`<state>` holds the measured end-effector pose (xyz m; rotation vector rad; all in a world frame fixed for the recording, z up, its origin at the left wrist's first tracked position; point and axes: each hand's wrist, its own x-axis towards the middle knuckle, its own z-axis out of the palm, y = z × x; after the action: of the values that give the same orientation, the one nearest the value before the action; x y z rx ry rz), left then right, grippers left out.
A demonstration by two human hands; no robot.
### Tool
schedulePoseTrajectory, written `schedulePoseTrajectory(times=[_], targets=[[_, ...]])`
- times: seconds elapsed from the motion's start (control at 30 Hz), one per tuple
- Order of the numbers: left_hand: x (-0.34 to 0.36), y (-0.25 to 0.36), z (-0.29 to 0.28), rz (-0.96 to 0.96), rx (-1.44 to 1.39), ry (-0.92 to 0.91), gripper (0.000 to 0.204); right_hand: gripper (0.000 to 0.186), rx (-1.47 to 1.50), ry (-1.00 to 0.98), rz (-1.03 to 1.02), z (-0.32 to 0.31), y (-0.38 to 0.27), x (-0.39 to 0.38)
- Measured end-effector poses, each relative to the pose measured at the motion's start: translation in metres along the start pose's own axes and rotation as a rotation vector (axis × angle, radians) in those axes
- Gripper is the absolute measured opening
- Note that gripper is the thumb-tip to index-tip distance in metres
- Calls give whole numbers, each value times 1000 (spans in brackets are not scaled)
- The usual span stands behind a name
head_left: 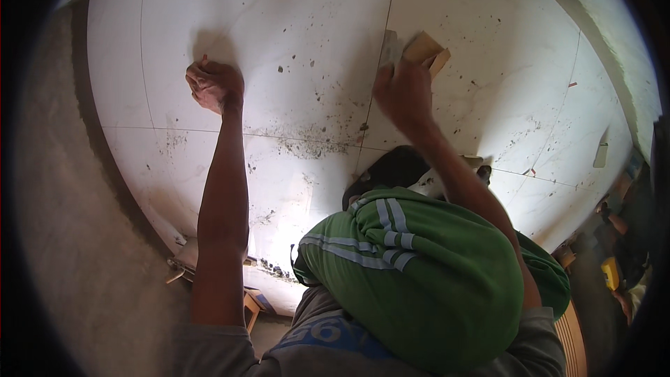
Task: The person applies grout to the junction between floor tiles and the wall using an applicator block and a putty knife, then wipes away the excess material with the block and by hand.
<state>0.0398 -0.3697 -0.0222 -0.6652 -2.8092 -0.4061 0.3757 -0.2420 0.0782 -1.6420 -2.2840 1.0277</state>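
We logged the white tile floor [314, 0] first: the tiles lay side by side with thin dark seams between them, so we judged the laying of this patch done. A rough grey strip ran along its edges. Surface not clean: we put the clearing as only partly done at best. A bent leg in green shorts [447, 286] took up the lower middle.

Next, the hands. Left hand [216, 89]: fingers curled together low over a tile on the left, apparently closed on a small reddish bit poking out past the knuckles; its fingertips we could not see. Right hand [408, 94]: clamped on a folded piece of brown cardboard [423, 49], which was over the tile right of the long seam. Whether the cardboard touched the floor, we could not tell.

Smaller items: a pale strip [600, 155] lay off to the right, and a loose red sliver [573, 84] near a seam, both not picked up. Dark grit [310, 146] was thickest around the middle seam crossing, scattered elsewhere; all that remained uncleared.
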Motion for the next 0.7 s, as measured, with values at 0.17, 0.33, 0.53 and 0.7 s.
schedulePoseTrajectory(times=[0.17, 0.33, 0.53, 0.7], targets=[[-3, 22, 2, -48, -15, -33, 16, 34, 88, 37, 12, 3, 10, -35], [-2, 12, -4, -76, -43, -50, 20, 32, 81, -175, 124, -12, -9, -30], [-22, 22, -13, -34, -148, -12, 24, 35, 50, -174, 87, 41, 5, -125], [-119, 34, -59, 217, -806, -478, 15, 36, 220, -214, -33, 29, 39, -134]])
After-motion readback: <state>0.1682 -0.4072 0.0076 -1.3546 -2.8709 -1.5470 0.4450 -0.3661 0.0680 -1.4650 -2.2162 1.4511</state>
